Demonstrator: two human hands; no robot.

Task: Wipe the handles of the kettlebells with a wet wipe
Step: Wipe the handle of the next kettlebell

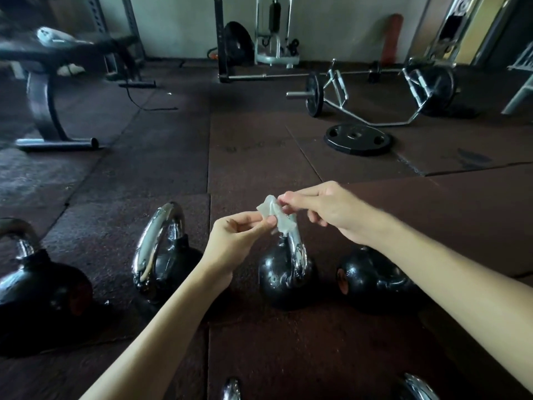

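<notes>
Head view.

Wipe (274, 215): 1, crumpled, in the air near frame centre, pinched at both ends. Left hand (236, 235) pinches its 7 o'clock end between thumb and forefinger. Right hand (326, 212) pinches the 1 o'clock end, other fingers curled. The wipe's lower edge is right at the top of the chrome handle (297, 249) of bell 3 (284, 278). Can't tell if it touches.

Kettlebells: 6 in view, all on the mat (259, 157).
- Row of 4. Bell 1 (43, 287) is at 8 o'clock by the frame edge. Bell 2 (164, 255) is at 7 o'clock of the wipe, with a big chrome loop. Bell 3 is at 6 o'clock, under the wipe. Bell 4 (372, 275) is at 4 o'clock, its handle hidden behind the right forearm.
- 2 more at the bottom edge, chrome tops only: bell 5 (231, 389) at 6 o'clock, bell 6 (418, 386) at 5.

Rest: 1 loose plate (357, 139) flat on the mat at 1 o'clock of the wipe. 1 trap bar (375, 111) beyond it, carrying 2 plates. 1 bike (46, 90) at 10 o'clock.
</notes>
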